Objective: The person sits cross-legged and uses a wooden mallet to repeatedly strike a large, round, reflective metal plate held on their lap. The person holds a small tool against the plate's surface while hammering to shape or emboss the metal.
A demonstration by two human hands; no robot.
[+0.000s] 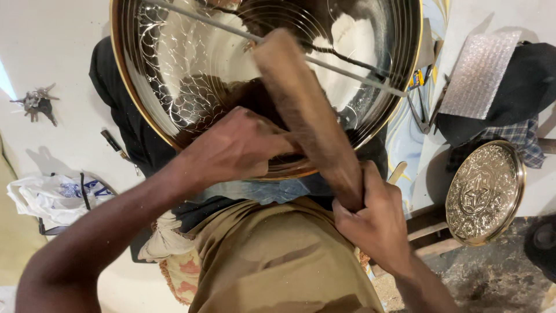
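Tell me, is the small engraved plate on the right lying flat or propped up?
Propped up, it seems: the small plate shows its whole engraved face, tilted, with its lower rim by a wooden frame. What holds it up behind is hidden.

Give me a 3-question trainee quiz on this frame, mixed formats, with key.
1. True or false: the right hand grips the lower end of the wooden mallet.
2. Multiple choice: the left hand rests on A) the bunch of keys B) the rim of the large engraved brass tray C) the white plastic bag.
3. Fill in: the small embossed round plate lies to the person's ____ side.

Key: 1 true; 2 B; 3 right.
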